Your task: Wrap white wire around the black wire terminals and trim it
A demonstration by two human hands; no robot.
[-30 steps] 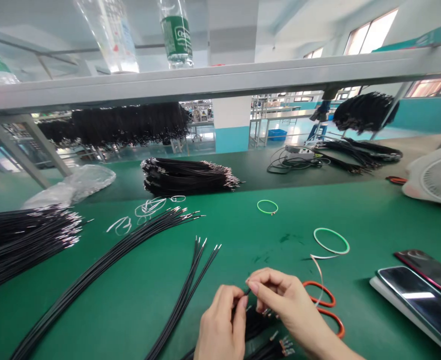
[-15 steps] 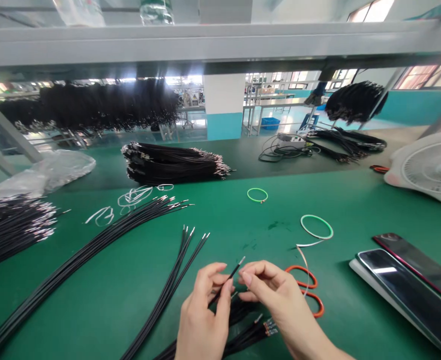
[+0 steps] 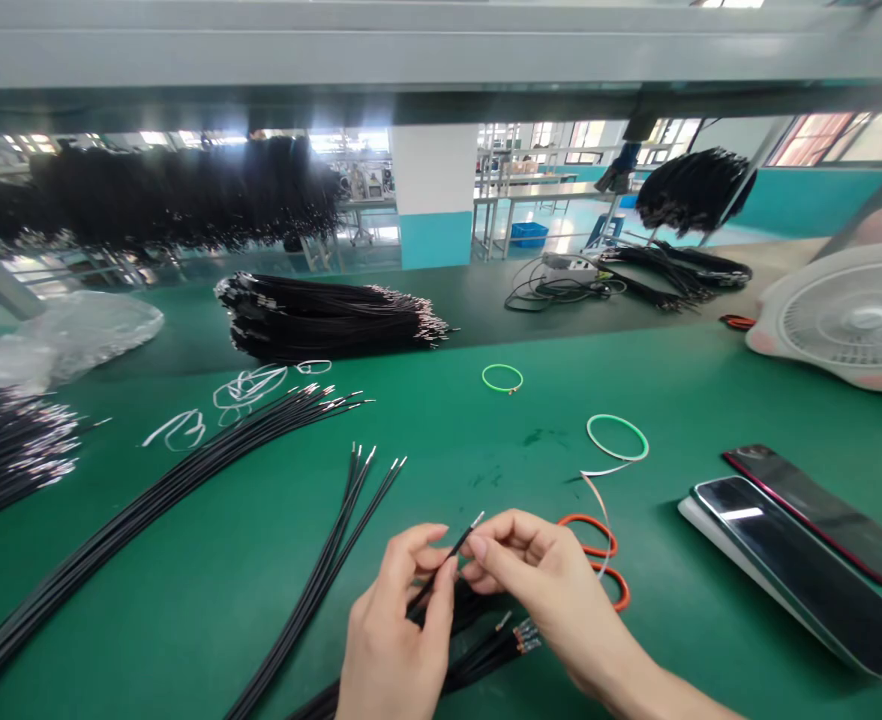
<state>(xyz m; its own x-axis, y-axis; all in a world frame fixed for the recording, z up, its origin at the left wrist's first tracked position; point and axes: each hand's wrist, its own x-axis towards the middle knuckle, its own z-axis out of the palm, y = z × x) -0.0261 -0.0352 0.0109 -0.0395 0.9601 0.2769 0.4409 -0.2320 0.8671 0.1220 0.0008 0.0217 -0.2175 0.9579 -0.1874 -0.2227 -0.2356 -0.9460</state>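
Head view: left fingers (image 3: pixel 424 560) pinch black wire (image 3: pixel 452 552), right fingers (image 3: pixel 501 540) beside.

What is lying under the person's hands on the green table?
Under the left hand and right hand lie black wires with metal terminals; the part below the palms is hidden.

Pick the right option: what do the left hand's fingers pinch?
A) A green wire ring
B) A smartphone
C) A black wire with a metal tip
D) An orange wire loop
C. The left hand has its fingers closed on the black wire, whose metal tip sticks up beside the right hand.
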